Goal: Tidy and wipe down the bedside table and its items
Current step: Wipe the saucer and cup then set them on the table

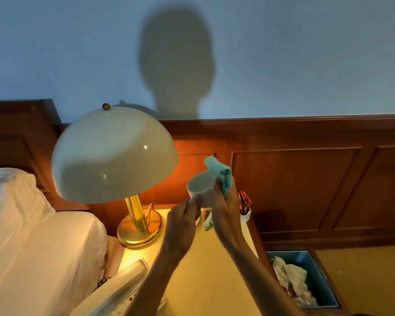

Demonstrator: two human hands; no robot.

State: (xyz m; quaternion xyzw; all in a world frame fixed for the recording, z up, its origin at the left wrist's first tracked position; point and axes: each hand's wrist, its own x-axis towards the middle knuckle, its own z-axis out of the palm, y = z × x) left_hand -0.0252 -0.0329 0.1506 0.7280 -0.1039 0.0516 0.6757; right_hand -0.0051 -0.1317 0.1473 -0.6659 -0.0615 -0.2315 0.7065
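Mid-task, by my reading: the left hand (183,221) grips a white ceramic mug (201,189), the right hand (225,201) clutches a crumpled teal cloth (221,175) against it, leaving the yellow-lit wooden tabletop (205,270) below unwiped.

My two forearms are bare, with no sleeve showing; my left hand (183,221) and right hand (226,210) wear nothing.

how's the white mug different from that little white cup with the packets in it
The mug is held up off the bedside table, tipped, and looks empty; the small cup stands upright at the table's back edge, stuffed with packets. The mug looks larger. Both are white.
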